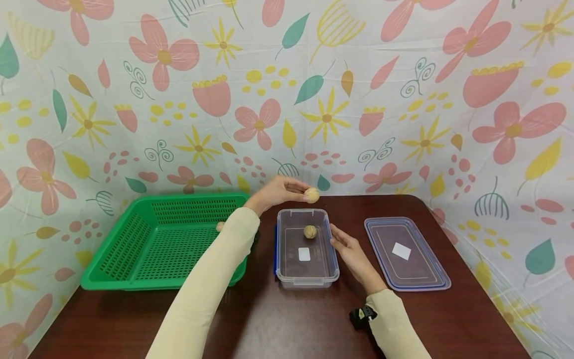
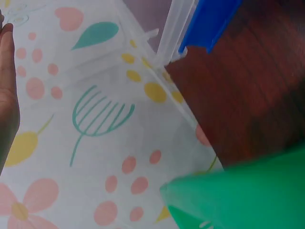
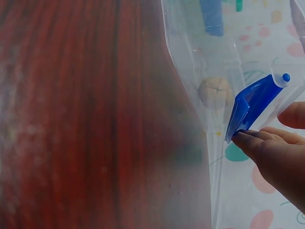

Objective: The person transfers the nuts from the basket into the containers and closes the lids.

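My left hand [image 1: 281,190] pinches a walnut [image 1: 312,195] between thumb and fingertips, above the far end of a clear plastic box [image 1: 291,269]. Inside that box lies another walnut [image 1: 310,232], also visible through the plastic wall in the right wrist view. Against the box's right side rests my right hand [image 1: 352,254], its fingers extended and touching a blue latch [image 3: 257,102] that hangs down there. Only part of the left hand [image 2: 7,90] shows at the edge of the left wrist view, and its walnut is out of that frame.
A green slotted basket [image 1: 175,257] stands on the left, with a walnut [image 1: 220,226] in it partly hidden by my left sleeve. To the right lies a clear lid [image 1: 417,271] on the dark wooden table [image 1: 287,324]. A flowered cloth [image 1: 287,99] hangs behind.
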A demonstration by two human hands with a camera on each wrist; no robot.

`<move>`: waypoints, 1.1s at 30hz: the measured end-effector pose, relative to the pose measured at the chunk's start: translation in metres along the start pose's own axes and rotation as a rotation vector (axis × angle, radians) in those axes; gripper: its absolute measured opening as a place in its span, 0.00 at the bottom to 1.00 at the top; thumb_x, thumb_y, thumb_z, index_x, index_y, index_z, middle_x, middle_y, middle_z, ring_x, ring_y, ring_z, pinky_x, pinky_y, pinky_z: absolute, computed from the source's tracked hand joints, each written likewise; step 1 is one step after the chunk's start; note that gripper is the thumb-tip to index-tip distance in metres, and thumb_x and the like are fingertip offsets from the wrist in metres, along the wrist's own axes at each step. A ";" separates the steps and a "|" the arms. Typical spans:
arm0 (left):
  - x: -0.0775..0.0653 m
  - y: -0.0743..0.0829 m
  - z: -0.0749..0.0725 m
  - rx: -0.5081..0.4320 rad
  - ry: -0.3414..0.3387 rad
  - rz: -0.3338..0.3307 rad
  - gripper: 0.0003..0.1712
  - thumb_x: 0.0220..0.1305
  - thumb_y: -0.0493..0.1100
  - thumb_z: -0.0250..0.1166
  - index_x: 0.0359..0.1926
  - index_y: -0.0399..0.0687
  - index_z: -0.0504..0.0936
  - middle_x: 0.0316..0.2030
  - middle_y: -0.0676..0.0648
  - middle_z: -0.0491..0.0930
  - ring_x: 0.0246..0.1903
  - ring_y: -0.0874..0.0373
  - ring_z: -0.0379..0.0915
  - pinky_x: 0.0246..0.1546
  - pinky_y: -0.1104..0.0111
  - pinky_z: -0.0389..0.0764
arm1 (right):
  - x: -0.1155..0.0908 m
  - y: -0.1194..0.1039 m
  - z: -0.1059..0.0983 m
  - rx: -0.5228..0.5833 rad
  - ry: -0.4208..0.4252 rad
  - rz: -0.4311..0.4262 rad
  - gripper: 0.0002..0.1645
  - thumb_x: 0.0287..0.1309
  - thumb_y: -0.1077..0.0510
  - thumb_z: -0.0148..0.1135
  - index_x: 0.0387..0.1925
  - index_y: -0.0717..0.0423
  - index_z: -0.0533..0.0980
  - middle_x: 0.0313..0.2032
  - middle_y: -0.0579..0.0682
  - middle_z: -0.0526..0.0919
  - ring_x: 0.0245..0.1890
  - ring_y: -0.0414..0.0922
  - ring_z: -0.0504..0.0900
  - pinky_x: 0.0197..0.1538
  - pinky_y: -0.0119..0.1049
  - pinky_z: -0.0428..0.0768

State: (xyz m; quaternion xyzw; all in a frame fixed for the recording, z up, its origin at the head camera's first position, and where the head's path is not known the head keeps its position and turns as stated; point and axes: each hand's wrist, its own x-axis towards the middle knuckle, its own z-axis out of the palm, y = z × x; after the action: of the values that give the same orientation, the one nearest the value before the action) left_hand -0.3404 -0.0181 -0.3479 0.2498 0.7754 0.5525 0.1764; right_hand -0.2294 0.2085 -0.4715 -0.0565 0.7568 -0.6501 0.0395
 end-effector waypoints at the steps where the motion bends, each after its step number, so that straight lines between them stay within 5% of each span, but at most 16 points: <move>1: 0.001 -0.001 0.003 0.002 -0.002 -0.005 0.19 0.56 0.41 0.72 0.51 0.46 0.84 0.46 0.48 0.84 0.47 0.57 0.80 0.52 0.64 0.78 | 0.000 0.000 0.000 0.002 0.000 0.000 0.31 0.73 0.64 0.44 0.73 0.65 0.52 0.72 0.63 0.54 0.72 0.54 0.51 0.72 0.49 0.52; 16: 0.008 -0.021 0.039 0.062 0.010 -0.084 0.19 0.53 0.39 0.74 0.48 0.43 0.86 0.43 0.47 0.85 0.43 0.57 0.81 0.50 0.62 0.80 | 0.001 0.000 -0.001 0.014 -0.005 0.009 0.31 0.73 0.64 0.43 0.73 0.64 0.51 0.72 0.62 0.52 0.73 0.54 0.50 0.72 0.49 0.52; 33: 0.002 -0.054 0.062 0.122 -0.026 -0.188 0.14 0.54 0.41 0.74 0.44 0.44 0.87 0.39 0.49 0.86 0.40 0.58 0.81 0.53 0.56 0.78 | 0.002 0.000 -0.001 0.022 0.003 0.014 0.31 0.72 0.66 0.43 0.72 0.66 0.52 0.72 0.61 0.52 0.73 0.54 0.50 0.72 0.50 0.52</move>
State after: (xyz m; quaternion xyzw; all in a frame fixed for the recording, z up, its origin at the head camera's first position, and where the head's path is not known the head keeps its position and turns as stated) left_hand -0.3184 0.0162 -0.4194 0.1934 0.8251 0.4821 0.2221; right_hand -0.2315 0.2092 -0.4711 -0.0498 0.7499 -0.6582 0.0434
